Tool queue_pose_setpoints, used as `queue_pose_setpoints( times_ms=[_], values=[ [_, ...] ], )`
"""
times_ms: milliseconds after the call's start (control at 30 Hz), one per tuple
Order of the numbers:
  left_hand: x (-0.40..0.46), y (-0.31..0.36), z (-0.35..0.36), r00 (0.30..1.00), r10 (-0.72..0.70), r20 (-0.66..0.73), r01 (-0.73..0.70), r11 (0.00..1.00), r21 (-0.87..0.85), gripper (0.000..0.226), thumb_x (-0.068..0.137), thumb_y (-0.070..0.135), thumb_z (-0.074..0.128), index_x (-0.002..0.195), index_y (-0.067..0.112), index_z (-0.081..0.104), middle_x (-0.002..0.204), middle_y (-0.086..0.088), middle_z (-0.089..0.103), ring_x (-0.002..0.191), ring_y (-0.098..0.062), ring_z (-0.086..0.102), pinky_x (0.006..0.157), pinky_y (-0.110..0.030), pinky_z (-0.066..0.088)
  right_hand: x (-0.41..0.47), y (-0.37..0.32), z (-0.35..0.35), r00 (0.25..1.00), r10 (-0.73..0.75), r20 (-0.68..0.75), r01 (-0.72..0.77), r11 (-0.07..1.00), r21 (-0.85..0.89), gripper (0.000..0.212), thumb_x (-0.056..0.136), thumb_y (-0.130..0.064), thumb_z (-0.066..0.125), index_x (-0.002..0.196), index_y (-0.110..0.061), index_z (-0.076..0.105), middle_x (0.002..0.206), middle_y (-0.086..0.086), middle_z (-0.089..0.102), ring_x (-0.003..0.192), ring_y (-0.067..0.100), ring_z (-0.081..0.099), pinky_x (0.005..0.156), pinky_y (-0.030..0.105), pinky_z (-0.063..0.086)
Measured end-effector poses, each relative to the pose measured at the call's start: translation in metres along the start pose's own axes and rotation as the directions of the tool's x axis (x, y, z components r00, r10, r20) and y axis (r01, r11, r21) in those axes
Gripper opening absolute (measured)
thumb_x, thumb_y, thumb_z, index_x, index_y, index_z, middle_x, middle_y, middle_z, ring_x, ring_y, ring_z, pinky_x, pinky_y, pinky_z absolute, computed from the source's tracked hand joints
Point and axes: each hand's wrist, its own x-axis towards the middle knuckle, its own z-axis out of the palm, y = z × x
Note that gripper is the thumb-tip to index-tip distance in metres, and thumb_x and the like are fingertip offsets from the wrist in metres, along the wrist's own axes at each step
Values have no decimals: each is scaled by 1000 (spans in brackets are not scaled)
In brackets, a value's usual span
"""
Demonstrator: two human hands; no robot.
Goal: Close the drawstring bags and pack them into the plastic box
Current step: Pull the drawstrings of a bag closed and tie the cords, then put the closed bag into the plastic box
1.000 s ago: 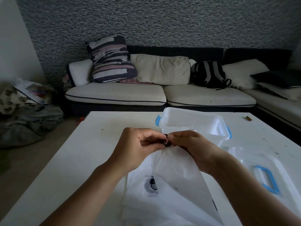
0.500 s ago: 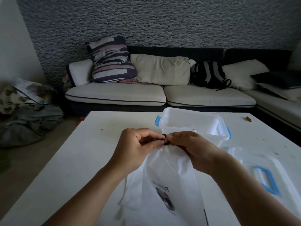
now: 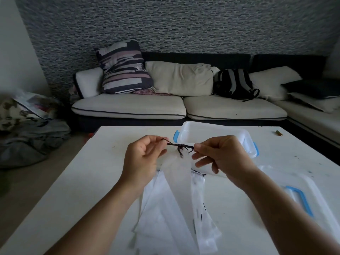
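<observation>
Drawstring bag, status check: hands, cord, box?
Left hand and right hand pinch dark drawstring, taut. White bag hangs cinched. Plastic box open behind, unobstructed.

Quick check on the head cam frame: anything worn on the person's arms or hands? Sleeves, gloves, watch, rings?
Nothing worn that the frame shows. Both forearms are bare from the bottom edge of the picture up to the wrists, with no sleeve cuffs in view. The left hand and right hand have no gloves, and no watch, band or ring is visible. Upper arms are out of frame.

Left hand [image 3: 145,159] and right hand [image 3: 222,161] bare, forearms unsleeved.
</observation>
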Motion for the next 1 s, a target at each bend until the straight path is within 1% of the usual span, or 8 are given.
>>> queue_pose_setpoints(
  times_ms=[300, 467, 600, 667, 767, 833, 900, 1000],
  values=[
    [-3, -4, 20, 968, -211, -137, 201, 976, -86, 15, 101, 15, 55, 100, 5, 66, 90, -6, 77, 85, -20, 75, 68, -30, 62, 3, 3, 1, 999, -19, -46, 17, 998, -55, 22, 90, -28, 71, 83, -8, 74, 74, 4, 75, 65, 15, 68, 54, 24, 48],
    [-3, -13, 24, 865, -472, -169, 440, 876, -195, 17, 104, 15, 47, 105, 4, 60, 95, -9, 70, 71, -19, 66, 52, -24, 50, -8, 28, 27, 952, 123, 281, -2, 919, -395, 91, 57, -67, 83, 135, -35, 48, 119, -17, 63, 102, 4, 65, 91, 27, 53],
    [-1, -12, 30, 877, -481, 2, 470, 856, -217, 24, 102, 12, 47, 83, 15, 61, 79, -4, 62, 66, -15, 58, 64, -28, 49, -6, 39, 33, 989, -111, 96, 145, 840, -523, 25, 72, -41, 80, 90, -28, 68, 83, -12, 71, 77, 5, 65, 74, 23, 54],
    [-1, -4, 34, 868, -493, 59, 485, 817, -312, 31, 98, 7, 49, 71, 15, 63, 66, -1, 61, 58, -13, 58, 57, -23, 50, -1, 35, 27, 982, -185, 27, 166, 792, -588, 26, 82, -21, 75, 64, -21, 57, 59, -7, 59, 58, 12, 53, 54, 17, 38],
    [7, -2, 35, 866, -499, 42, 458, 756, -467, 20, 93, 8, 61, 113, 9, 65, 105, -7, 72, 98, -19, 68, 90, -32, 54, 17, 13, -6, 942, -316, -113, 144, 687, -712, 24, 86, -3, 63, 66, -13, 53, 54, 2, 53, 51, 23, 50, 48, 23, 32],
    [14, -7, 32, 885, -465, -9, 428, 822, -375, 25, 95, 12, 61, 120, 11, 61, 117, -7, 69, 111, -21, 65, 98, -35, 52, 42, -8, -35, 891, -419, -172, 129, 598, -791, 21, 86, 6, 53, 77, -12, 56, 59, 0, 56, 50, 16, 55, 48, 15, 42],
    [19, -14, 29, 917, -397, -23, 386, 902, -194, 17, 95, 14, 62, 112, 17, 64, 114, -4, 69, 108, -17, 66, 94, -34, 54, 80, -22, -56, 849, -500, -170, 98, 465, -880, 23, 88, 8, 47, 81, -12, 55, 73, 6, 59, 65, 26, 58, 58, 31, 48],
    [25, -34, 23, 968, -252, 4, 248, 956, 155, 18, 95, 15, 61, 112, 19, 65, 114, 5, 68, 107, -12, 64, 93, -32, 52, 148, -7, -71, 922, -378, -86, 60, 358, -932, 24, 86, 10, 45, 87, -11, 55, 87, 9, 55, 72, 28, 49, 54, 31, 40]
  ],
)
